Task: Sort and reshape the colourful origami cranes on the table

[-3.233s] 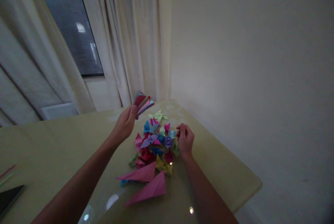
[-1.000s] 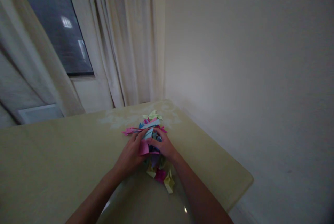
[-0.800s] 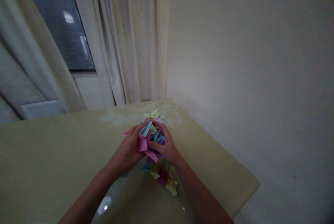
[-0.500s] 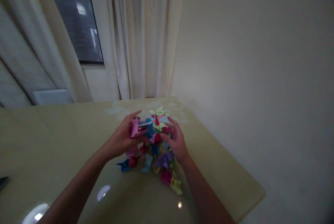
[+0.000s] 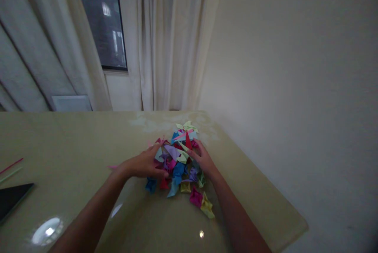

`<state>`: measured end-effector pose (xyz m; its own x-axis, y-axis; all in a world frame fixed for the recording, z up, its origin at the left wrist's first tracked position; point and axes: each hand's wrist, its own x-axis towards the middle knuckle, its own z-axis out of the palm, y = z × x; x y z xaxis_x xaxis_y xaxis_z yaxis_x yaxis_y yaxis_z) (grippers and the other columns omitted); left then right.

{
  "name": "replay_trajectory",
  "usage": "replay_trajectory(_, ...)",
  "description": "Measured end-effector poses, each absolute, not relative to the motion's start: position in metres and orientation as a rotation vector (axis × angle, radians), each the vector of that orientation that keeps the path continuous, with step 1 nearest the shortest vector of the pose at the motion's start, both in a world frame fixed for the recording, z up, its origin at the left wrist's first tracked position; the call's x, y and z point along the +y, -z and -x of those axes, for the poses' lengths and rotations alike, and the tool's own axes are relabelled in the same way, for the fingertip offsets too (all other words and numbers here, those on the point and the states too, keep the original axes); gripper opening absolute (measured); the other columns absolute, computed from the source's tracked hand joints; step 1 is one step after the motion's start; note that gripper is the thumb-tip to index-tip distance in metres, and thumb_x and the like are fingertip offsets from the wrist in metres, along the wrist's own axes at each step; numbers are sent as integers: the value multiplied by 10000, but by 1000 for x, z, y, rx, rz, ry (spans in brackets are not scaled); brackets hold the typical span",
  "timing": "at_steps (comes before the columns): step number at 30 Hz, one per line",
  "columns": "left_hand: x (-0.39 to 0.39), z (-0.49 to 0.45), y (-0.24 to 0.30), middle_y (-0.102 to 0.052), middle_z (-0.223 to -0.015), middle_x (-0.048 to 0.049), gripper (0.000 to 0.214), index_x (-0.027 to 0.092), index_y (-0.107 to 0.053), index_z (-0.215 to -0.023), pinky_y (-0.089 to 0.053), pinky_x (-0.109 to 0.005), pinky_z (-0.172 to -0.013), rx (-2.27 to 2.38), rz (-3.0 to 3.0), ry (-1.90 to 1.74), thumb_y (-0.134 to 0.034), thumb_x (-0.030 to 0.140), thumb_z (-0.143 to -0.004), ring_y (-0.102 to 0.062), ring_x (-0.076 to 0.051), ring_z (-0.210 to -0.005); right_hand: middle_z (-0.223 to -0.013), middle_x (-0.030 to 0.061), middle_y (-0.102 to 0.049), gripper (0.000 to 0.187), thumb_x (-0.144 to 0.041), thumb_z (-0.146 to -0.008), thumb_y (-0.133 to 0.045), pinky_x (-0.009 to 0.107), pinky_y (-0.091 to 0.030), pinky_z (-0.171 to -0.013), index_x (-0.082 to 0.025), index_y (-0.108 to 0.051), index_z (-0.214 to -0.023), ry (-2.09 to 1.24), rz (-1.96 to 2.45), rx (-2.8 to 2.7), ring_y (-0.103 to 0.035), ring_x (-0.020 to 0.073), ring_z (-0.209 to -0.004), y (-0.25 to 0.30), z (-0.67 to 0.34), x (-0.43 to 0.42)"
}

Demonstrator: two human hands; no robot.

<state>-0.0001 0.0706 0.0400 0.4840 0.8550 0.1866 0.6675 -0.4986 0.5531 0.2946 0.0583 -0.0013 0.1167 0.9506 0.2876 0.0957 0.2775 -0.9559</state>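
A heap of small folded-paper figures, perhaps origami cranes, lies on the table in many colours. My left hand point(image 5: 147, 163) curves against the heap's left side, thumb and fingers apart, with a lilac piece point(image 5: 173, 152) and a magenta piece point(image 5: 170, 165) close by. On the opposite side, my right hand point(image 5: 203, 159) rests with its fingers spread by a red pointed piece point(image 5: 188, 140) and a pale green piece point(image 5: 182, 156). Blue pieces point(image 5: 178, 170) sit between the hands. Some fingertips are hidden among the paper.
A magenta piece point(image 5: 195, 197) and a yellow piece point(image 5: 207, 206) lie at the near edge of the heap. At the left are a dark flat object point(image 5: 13, 200) and thin pink and green strips point(image 5: 12, 165). A wall point(image 5: 280, 107) borders the table's right side.
My left hand has let go of the pink and blue folded pieces and lowered onto the heap's left side. My right hand stays at the right side. The view has shifted left.
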Motion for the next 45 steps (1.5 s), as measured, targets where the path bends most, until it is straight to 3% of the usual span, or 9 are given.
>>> replay_trajectory(5,49,-67,-13,-66,-1765,-227,1384,281,-141,-1691,-308,-655,-1234,1103,-2332,-659,-948,505,-589,-100,-463,-1621,-1450,108,-655,719,-452,-778,-878,473,-578,-995,-281,-624,-1428,-1046,992,-1404,-678,315,-1238,5,-257,42)
replay_trajectory(9,39,-85,-22,-249,-1714,-186,1122,299,-163,-1685,-273,-626,-1275,1116,-2352,-814,-703,82,-726,-194,-390,-1619,-1420,108,-666,710,-467,-836,-842,439,-566,-1002,-278,-581,-1469,-1012,970,-1460,-661,307,-1246,-5,-245,29)
replay_trajectory(12,37,-83,-41,-393,-1629,-150,1095,313,-197,-1675,-305,-610,-1269,1112,-2329,-940,-569,-11,-697,-342,-352,-1560,-1461,90,-633,651,-464,-899,-784,450,-490,-1118,-288,-557,-1484,-904,932,-1442,-591,300,-1346,-18,-243,24)
replay_trajectory(15,37,-77,-60,-499,-1545,-123,1021,310,-261,-1649,-405,-524,-1229,1002,-2297,-1044,-591,29,-725,-481,-312,-1458,-1472,74,-621,529,-445,-954,-716,453,-439,-1175,-287,-593,-1444,-829,872,-1425,-556,295,-1388,-29,-244,22)
replay_trajectory(23,49,-32,-97,-730,-1126,-84,859,221,-290,-1617,-607,-390,-861,1083,-2063,-1065,-711,418,-894,-747,-233,-914,-1129,93,-752,411,-474,-944,-710,356,-570,-816,-215,-686,-1263,-692,963,-1251,-701,220,-884,-27,-263,31)
replay_trajectory(27,43,-5,-96,-675,-1282,-153,838,187,-391,-1569,-607,-456,-921,1226,-2108,-1117,-714,540,-881,-739,-263,-983,-1080,96,-748,406,-502,-958,-656,324,-528,-747,-175,-705,-1194,-504,1044,-1146,-660,194,-818,-30,-280,27)
replay_trajectory(35,-56,-10,-11,-494,-1602,-128,635,281,-433,-1580,-400,-545,-1173,1603,-2474,-1333,-572,491,-998,-445,-344,-1472,-1159,126,-733,548,-603,-1019,-394,370,-536,-881,-173,-720,-1117,-275,1369,-1416,-671,240,-999,-41,-319,95)
replay_trajectory(39,-69,-25,4,-500,-1622,-117,787,229,-481,-1575,-302,-474,-1245,1119,-3019,-1246,-602,666,-932,-411,-330,-1496,-1216,157,-724,502,-604,-954,-556,402,-522,-993,-168,-759,-1097,-322,1503,-1629,-668,270,-1103,-43,-318,173)
replay_trajectory(45,-57,-56,22,-577,-1562,111,433,509,-600,-1422,-342,-417,-1217,939,-3265,-1448,-647,474,-993,-560,-217,-1324,-1528,200,-559,501,-494,-942,-665,578,-288,-1213,-193,-704,-1341,-390,1787,-1893,-431,382,-1474,-33,-313,240)
